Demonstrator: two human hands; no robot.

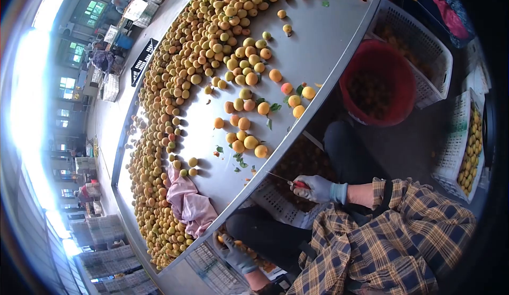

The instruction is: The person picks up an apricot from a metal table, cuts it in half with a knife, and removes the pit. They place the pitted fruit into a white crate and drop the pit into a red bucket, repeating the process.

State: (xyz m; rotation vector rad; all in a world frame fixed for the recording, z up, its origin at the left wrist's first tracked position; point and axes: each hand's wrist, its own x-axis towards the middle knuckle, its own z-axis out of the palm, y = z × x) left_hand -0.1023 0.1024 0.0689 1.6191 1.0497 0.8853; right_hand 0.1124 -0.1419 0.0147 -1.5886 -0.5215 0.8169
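My right hand (pixel 314 188), in a grey glove, is closed around the red handle of a knife (pixel 301 185); its thin blade points toward the metal table's edge. Low at the left, my left hand (pixel 233 253), also gloved, is beside the table's front edge, over a crate (pixel 204 266) with fruit. Its fingers are partly in shadow, and whether they hold a fruit cannot be made out. Many yellow-orange fruits (pixel 199 56) are heaped along the far side of the table (pixel 318 46), with loose ones (pixel 249 142) nearer to me.
A pink cloth (pixel 188 202) lies on the table's near left part. At the right stand a red bucket (pixel 377 83) with fruit, a white crate (pixel 442 64) and another crate of fruit (pixel 456 146). Below the table edge is a crate (pixel 281 205) between my legs.
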